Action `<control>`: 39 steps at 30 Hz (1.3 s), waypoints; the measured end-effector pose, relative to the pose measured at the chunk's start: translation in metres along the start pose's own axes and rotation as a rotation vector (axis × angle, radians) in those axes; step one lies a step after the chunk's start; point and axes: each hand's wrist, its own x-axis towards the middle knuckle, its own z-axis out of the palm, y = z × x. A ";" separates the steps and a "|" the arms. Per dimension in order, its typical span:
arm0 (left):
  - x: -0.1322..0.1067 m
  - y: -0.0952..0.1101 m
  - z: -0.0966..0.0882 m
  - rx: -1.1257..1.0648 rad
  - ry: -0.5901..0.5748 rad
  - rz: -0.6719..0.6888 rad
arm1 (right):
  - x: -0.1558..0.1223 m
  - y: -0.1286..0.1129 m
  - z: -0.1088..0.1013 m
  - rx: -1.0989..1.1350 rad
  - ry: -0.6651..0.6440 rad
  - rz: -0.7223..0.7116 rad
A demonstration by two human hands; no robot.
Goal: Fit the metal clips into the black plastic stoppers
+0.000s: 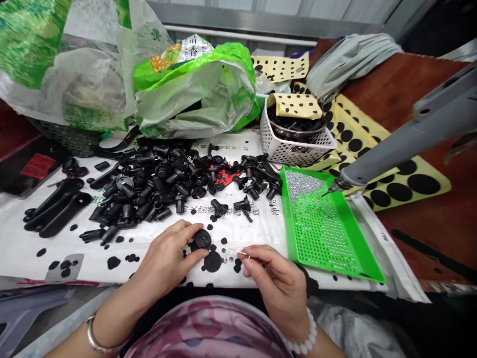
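Observation:
My left hand [167, 253] grips a round black plastic part [202, 239] with a ridged rim between thumb and fingers, low over the white sheet. To its right, my right hand [274, 273] pinches a thin, silvery, needle-like piece [244, 254] whose tip points left toward the black part. Its exact kind is too small to make out. Flat black discs lie about both hands, the largest disc [213, 261] just under my left thumb. Beyond my hands spreads a heap of black plastic fittings [149, 184]. A green perforated tray [335, 253] holds many small silvery pieces [303, 184].
A grey screwdriver-like tool [372, 154] slants down over the tray's right side. Behind stand a white basket [294, 154] and green-white plastic bags [201, 104]. Yellow sheets with black dots [421, 179] lie at right. Long black handles [63, 209] rest at left.

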 end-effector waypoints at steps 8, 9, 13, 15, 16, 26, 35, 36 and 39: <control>-0.005 0.008 0.006 -0.074 0.079 0.090 | 0.014 -0.006 0.019 -0.036 -0.104 -0.135; -0.007 0.009 0.006 -0.073 0.090 0.105 | 0.016 -0.007 0.021 -0.060 -0.121 -0.170; -0.011 0.012 0.007 -0.071 0.155 0.169 | 0.021 -0.011 0.027 -0.148 -0.126 -0.244; -0.013 0.013 0.007 -0.061 0.180 0.187 | 0.020 -0.013 0.028 -0.182 -0.116 -0.248; -0.013 0.014 0.008 -0.050 0.188 0.190 | 0.020 -0.014 0.027 -0.202 -0.120 -0.252; -0.019 0.018 0.008 0.114 0.244 0.219 | 0.018 -0.022 0.020 -0.326 -0.181 -0.271; -0.021 0.024 0.011 0.239 0.279 0.260 | 0.023 -0.030 0.019 -0.343 -0.259 -0.086; -0.021 0.026 0.012 0.233 0.274 0.271 | 0.024 -0.029 0.020 -0.333 -0.264 -0.063; -0.020 0.029 0.014 0.196 0.249 0.295 | 0.026 -0.025 0.023 -0.313 -0.279 -0.018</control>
